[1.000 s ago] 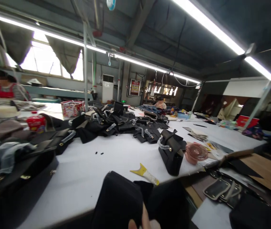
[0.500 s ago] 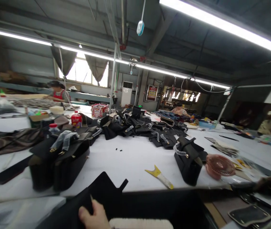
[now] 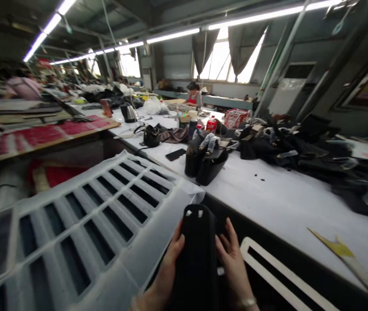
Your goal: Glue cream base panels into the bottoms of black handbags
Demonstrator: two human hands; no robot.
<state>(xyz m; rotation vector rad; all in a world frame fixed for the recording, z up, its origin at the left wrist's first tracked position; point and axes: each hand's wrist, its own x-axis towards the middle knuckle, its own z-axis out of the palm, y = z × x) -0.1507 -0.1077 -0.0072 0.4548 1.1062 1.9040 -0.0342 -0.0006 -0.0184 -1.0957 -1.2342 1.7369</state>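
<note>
A black bag point(image 3: 198, 246) is upright between my two hands, its narrow rounded side facing me and two small white tabs near its top. My left hand point(image 3: 171, 255) is closed along its left edge. My right hand point(image 3: 232, 259) presses against its right side with the fingers partly bent; a small white piece shows beside that wrist. The lower part of the bag runs into dark shadow, so its bottom is hard to make out. Just beyond stand two black handbags point(image 3: 208, 162) with plastic-wrapped handles on the white table point(image 3: 255, 194).
On my left lies a large white slotted frame point(image 3: 122, 188) with dark openings. A pale slotted strip point(image 3: 281, 272) and a yellow-and-white tool point(image 3: 339, 250) are to the right. Black bags point(image 3: 300, 147) pile up at the right back. A person in red point(image 3: 192, 98) sits far off.
My view has swung to the left, bringing in the slotted frame. Earlier one hand showed, on a flat black piece; now both hands hold an upright black bag.
</note>
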